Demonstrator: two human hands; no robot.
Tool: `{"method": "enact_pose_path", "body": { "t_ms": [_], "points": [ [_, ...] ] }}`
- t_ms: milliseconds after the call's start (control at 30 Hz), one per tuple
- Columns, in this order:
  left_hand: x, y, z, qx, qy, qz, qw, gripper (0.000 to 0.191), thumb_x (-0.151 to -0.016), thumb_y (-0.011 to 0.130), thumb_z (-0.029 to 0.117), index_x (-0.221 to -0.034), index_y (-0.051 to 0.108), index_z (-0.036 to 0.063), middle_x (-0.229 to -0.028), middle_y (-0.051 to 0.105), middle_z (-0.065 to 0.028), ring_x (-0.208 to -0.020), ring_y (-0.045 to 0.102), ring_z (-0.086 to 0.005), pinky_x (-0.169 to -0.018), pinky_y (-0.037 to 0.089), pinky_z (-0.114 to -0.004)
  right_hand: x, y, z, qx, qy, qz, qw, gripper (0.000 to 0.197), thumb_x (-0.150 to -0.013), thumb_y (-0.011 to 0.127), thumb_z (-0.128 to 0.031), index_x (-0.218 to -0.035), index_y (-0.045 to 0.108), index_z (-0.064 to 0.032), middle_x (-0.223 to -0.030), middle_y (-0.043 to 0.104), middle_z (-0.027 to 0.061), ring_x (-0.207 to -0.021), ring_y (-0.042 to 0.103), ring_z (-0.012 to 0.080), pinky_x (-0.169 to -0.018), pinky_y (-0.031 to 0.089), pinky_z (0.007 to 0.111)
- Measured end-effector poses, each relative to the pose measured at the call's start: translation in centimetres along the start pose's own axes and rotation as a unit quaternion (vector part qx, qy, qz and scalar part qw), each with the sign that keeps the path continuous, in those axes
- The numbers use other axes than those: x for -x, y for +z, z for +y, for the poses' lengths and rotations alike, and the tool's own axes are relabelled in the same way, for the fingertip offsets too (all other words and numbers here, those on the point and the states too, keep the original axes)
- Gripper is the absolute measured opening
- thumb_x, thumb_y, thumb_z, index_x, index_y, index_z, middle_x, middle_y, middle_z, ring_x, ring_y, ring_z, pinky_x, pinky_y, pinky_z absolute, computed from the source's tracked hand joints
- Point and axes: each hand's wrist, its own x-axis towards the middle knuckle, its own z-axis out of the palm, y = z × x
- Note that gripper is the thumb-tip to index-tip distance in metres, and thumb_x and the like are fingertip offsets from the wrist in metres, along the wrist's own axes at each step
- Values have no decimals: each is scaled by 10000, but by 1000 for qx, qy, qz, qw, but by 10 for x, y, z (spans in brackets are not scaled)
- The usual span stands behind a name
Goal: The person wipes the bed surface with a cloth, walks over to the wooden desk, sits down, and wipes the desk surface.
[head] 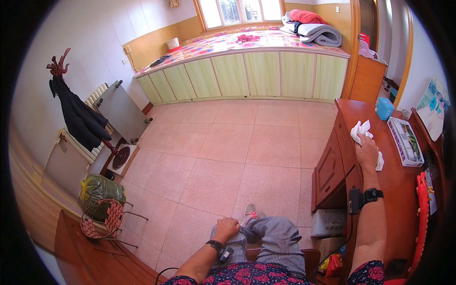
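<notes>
On the red-brown wooden desk (386, 199) to my right, my right hand (367, 151) grips a crumpled white tissue or cloth (360, 129). Another bit of white (380, 162) shows beside the hand's right edge; whether it is the same piece I cannot tell. My left hand (228, 227) rests on my left knee, over striped trousers (276, 238); its fingertips are hidden. Close to the right hand lies a boxed item with a picture on its lid (406, 140). Behind that box stands a small blue container (384, 108).
A red dragon figure (422, 213) lies along the desk's right side. To the left are a woven chair (103, 219), a full bag (103, 194) and a coat rack with dark clothing (80, 110). A raised bed platform (263, 73) spans the far wall, bearing folded bedding (313, 30).
</notes>
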Motion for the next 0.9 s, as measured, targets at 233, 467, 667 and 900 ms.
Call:
{"method": "enact_pose_path", "body": {
  "t_ms": [233,467,667,900],
  "points": [
    [0,0,0,0,-1,3,1000,275,-808,494,311,-857,695,130,-933,670,-62,-916,610,-244,-749,434,-475,0,0,1,1,2,2,1000,317,-824,590,-233,-1133,611,-167,-1093,606,44,-1034,542,258,-869,414,416],
    [-1,0,-2,-6,-15,-36,999,289,-818,480,334,-901,695,159,-998,654,-59,-951,595,-260,-777,432,-482,0,1,0,6,0,-1,1000,311,-828,585,-234,-1132,612,-172,-1088,606,43,-1034,542,254,-873,412,413],
    [1,-3,0,4,-7,1,1000,278,-814,487,308,-863,697,132,-935,673,-67,-910,606,-259,-755,440,-478,-1,2,2,9,-4,5,1000,310,-835,574,-242,-1135,612,-175,-1077,607,42,-1019,546,257,-865,414,417],
    [2,-5,1,6,-9,-2,1000,277,-817,487,307,-864,698,134,-930,672,-72,-912,609,-260,-761,439,-486,0,2,1,-1,-8,11,1000,307,-836,576,-239,-1132,617,-170,-1071,609,48,-1015,548,258,-866,412,417]
  ]
}}
